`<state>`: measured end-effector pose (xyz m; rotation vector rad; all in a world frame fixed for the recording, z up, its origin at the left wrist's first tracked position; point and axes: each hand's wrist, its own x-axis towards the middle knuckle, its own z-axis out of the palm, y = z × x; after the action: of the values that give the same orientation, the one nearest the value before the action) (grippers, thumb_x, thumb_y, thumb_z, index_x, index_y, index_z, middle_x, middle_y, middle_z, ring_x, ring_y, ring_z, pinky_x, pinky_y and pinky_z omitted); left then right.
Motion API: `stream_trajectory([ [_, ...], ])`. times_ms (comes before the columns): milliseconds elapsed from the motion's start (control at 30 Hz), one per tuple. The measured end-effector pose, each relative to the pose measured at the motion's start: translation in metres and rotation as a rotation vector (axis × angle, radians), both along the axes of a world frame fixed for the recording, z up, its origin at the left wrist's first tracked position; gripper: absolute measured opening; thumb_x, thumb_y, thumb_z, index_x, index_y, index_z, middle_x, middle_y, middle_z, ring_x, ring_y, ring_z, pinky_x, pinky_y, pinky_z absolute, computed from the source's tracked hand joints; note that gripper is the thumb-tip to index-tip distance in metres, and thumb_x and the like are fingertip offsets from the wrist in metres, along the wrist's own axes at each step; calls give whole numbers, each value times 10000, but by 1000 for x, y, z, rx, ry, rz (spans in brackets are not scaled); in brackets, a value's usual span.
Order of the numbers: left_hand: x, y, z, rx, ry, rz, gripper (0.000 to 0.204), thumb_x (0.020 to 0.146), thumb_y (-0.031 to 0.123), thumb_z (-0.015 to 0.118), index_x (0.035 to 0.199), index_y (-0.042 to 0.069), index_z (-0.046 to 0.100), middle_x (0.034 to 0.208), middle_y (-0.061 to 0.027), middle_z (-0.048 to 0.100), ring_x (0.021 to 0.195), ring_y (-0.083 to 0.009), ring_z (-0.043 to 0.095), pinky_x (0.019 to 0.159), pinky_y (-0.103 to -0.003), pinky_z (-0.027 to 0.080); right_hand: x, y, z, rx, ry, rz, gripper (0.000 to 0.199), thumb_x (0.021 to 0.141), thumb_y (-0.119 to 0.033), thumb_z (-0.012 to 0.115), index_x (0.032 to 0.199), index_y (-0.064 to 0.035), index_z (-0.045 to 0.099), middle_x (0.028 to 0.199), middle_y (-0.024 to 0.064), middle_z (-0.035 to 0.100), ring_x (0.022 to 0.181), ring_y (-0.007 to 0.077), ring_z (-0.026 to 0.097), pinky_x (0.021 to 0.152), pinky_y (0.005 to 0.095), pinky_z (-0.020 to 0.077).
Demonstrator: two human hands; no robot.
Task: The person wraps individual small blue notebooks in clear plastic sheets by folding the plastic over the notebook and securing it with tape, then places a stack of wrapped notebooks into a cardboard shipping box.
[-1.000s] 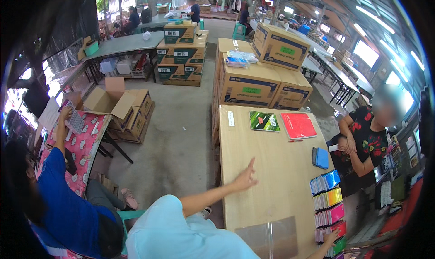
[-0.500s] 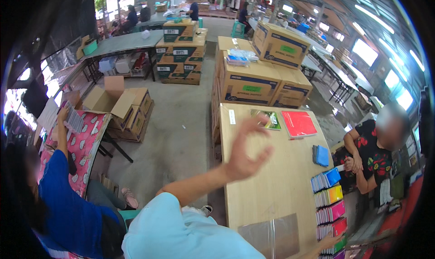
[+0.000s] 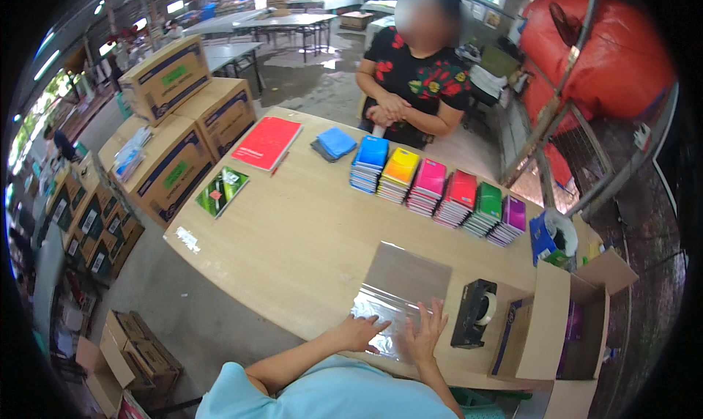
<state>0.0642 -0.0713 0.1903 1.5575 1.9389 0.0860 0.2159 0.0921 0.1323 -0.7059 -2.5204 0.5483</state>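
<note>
On the pale wooden table [image 3: 307, 221]: a clear plastic sheet [image 3: 414, 269] lies flat at the near edge, before the person.
Around the sheet: a black tape dispenser [image 3: 474, 313] stands close on the right, an open carton [image 3: 545, 324] past it; six notebook stacks [image 3: 455, 198] line up beyond its far end.
Sheet's direction: long axis runs away from the person, far end leaning slightly right.
Left hand [image 3: 364, 334]: fingers spread over the sheet's near part.
Right hand [image 3: 423, 334]: fingers spread beside it; firmness of contact cannot be told.
Labels: bright green ones [image 3: 174, 75] on stacked cartons [image 3: 176, 155]; a white one [image 3: 187, 239] on the tabletop.
</note>
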Motion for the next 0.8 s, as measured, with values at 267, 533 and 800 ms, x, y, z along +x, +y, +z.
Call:
stream_trajectory([
  [267, -33, 45, 9, 191, -24, -60, 836, 828, 458, 688, 1494, 147, 289, 1479, -231, 375, 1285, -404, 465, 1027, -559, 396, 17, 2, -66, -33, -485, 13, 719, 914, -550, 486, 1501, -164, 329, 1600, 162, 144, 1468, 414, 78, 1091, 701, 65],
  [533, -143, 63, 17, 306, -42, 226, 749, 838, 424, 682, 1437, 110, 361, 1377, -193, 483, 1148, -393, 568, 931, -510, 475, 17, 4, -72, -69, -556, 1, 783, 885, -593, 509, 1519, -185, 299, 1612, 140, 120, 1475, 405, 63, 1110, 678, 39],
  [800, -174, 79, 15, 316, 76, 420, 773, 824, 432, 699, 1442, 112, 363, 1381, -212, 475, 1177, -410, 544, 953, -502, 467, 17, 1, -69, -124, -529, -20, 777, 874, -591, 525, 1498, -162, 348, 1600, 166, 158, 1467, 434, 66, 1098, 691, 30],
])
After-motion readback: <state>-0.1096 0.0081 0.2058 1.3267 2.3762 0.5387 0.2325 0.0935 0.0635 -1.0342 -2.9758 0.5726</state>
